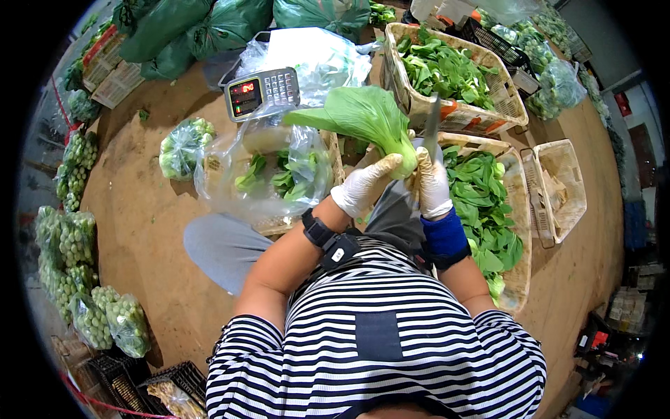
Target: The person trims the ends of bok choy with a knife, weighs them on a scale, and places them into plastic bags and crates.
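Observation:
My gloved left hand (369, 183) grips a head of bok choy (374, 118) near its pale base, the broad leaves pointing up and left. My gloved right hand (433, 183) is at the other side of the base and holds a knife (432, 125), its blade upright. Left of my hands, an open clear plastic bag (220, 173) is spread over a crate, with some leafy greens (285, 180) in it. A crate (518, 209) of loose bok choy lies beside my right forearm, and a fuller crate (455, 118) stands beyond it.
A digital scale's display unit (261, 93) stands past the open bag, beside crumpled plastic bags (319, 57). A filled bag of greens (183, 149) sits on the brown floor (152, 220). Green sacks (220, 31) lie at the back, more filled bags (73, 246) far left, a pale basket (568, 194) far right.

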### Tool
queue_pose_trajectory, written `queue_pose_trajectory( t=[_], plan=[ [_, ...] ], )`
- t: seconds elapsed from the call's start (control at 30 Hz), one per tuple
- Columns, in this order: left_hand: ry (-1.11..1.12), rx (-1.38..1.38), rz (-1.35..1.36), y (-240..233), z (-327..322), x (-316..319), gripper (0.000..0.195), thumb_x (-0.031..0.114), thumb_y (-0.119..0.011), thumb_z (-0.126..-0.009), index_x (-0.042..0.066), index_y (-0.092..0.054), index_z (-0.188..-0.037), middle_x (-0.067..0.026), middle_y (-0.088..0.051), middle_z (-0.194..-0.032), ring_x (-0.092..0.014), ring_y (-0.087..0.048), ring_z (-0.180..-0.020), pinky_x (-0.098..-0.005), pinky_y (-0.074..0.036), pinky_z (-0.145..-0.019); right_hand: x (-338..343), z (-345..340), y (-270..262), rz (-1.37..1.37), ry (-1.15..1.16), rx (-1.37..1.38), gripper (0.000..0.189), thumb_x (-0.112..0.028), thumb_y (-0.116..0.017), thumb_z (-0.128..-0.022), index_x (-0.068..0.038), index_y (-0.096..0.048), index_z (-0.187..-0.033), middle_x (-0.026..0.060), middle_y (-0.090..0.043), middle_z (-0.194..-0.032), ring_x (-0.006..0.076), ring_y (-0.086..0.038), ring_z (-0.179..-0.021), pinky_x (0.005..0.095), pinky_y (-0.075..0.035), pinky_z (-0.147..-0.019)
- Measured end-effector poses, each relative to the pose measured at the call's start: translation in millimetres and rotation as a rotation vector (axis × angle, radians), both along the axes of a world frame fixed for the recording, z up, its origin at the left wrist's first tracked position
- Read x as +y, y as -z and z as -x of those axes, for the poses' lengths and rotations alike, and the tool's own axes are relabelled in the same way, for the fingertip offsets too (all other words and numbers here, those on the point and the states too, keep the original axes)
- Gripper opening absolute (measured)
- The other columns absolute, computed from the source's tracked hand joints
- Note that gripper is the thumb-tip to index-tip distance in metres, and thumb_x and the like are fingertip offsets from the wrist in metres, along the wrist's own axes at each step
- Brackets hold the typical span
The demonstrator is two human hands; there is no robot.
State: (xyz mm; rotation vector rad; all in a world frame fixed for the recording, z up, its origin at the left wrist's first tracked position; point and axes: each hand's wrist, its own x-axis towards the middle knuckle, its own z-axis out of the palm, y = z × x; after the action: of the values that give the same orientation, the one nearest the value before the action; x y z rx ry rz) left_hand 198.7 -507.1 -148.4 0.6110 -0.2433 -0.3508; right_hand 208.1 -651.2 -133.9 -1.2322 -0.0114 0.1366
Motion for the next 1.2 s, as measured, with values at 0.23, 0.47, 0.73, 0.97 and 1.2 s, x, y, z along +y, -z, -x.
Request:
queue_pose_trajectory(
  t=[0.23,0.47,0.73,0.97,1.2],
  plan=[
    [0.095,0.103,0.101,19.2,-11.1,5.8,0.044,0.021,-0.051,-0.081,0.006,-0.045,-0.122,-0.0086,-0.054,-0.115,-0.020,-0.052,-0.104,-0.0424,-0.041,-0.090,-2.0,-10.9,-21.1,0.916,0.207,-0.688,0.029,-0.016,-0.071,-0.075,-0.001,-0.062,-0.098,0.0064,-0.060,-0.086,0.0126,-0.058,-0.077,0.0258,-0.047,-0.069],
    [-0.016,0.000,-0.168,29.5,-14.9,8.0,0.043,0.013,-0.045,-0.081,0.002,-0.042,-0.122,-0.0081,-0.056,-0.109,-0.019,-0.054,-0.099,-0.0310,-0.042,-0.086,5.9,-13.0,-17.5,0.394,-0.052,-0.288,0.016,-0.008,-0.067,-0.079,-0.003,-0.058,-0.091,0.0002,-0.059,-0.082,0.0064,-0.056,-0.073,0.0200,-0.046,-0.067],
    [-0.002,0.172,-0.069,22.9,-17.0,0.2,0.044,0.015,-0.045,-0.074,0.000,-0.047,-0.115,-0.0105,-0.057,-0.103,-0.022,-0.056,-0.085,-0.0337,-0.045,-0.074,4.8,-18.7,-19.8,0.848,0.010,-0.513,0.020,-0.015,-0.064,-0.082,-0.001,-0.056,-0.093,0.0014,-0.059,-0.079,0.0080,-0.054,-0.070,0.0226,-0.045,-0.062],
    [0.155,0.362,0.093,11.4,-6.8,2.0,0.052,0.025,-0.044,-0.069,-0.002,-0.050,-0.112,-0.0173,-0.059,-0.103,-0.027,-0.059,-0.089,-0.0348,-0.046,-0.067,-36.3,-7.3,-28.9,0.131,-0.129,0.141,0.013,-0.016,-0.064,-0.082,-0.008,-0.054,-0.085,-0.0049,-0.049,-0.059,0.0030,-0.039,-0.043,0.0171,-0.029,-0.038],
    [0.125,0.309,0.280,6.9,-7.0,16.1,0.060,0.032,-0.044,-0.070,-0.002,-0.045,-0.119,-0.0229,-0.056,-0.111,-0.031,-0.059,-0.094,-0.0390,-0.047,-0.077,-103.6,-25.2,16.6,1.016,0.270,-0.346,0.019,-0.013,-0.067,-0.078,-0.003,-0.061,-0.093,-0.0002,-0.059,-0.070,0.0073,-0.053,-0.061,0.0212,-0.044,-0.058]
  ],
)
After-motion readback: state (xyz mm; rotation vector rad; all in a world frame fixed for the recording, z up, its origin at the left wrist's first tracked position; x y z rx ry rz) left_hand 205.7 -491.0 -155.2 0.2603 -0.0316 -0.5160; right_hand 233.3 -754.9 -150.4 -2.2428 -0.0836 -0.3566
